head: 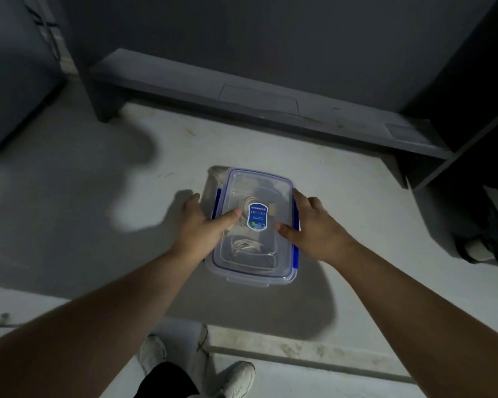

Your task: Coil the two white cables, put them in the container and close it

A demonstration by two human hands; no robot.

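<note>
Container: clear plastic box with blue trim, set on the pale table, middle of the scene, long axis running near to far.
Lid: clear, blue-edged, laid on top of the container; a blue and white label is stuck at its centre.
Side clips: a blue clip is seen on the left long edge and a blue clip on the right long edge; whether they are latched cannot be told.
White cables: seen through the lid, lying bundled inside the container, towards its near half.
Left hand: palm down at the left edge of the container, fingers loosely spread; the thumb is stretched across the lid and touches it just left of the label.
Right hand: palm down on the right edge, fingers spread over the right clip area, thumb laid on the lid just right of the label.
Arms: both bare forearms are extended from the near corners, converging on the container.
Shelf: grey, low, along the far side of the table.
Shoes: white, seen at the near edge on the floor.
</note>
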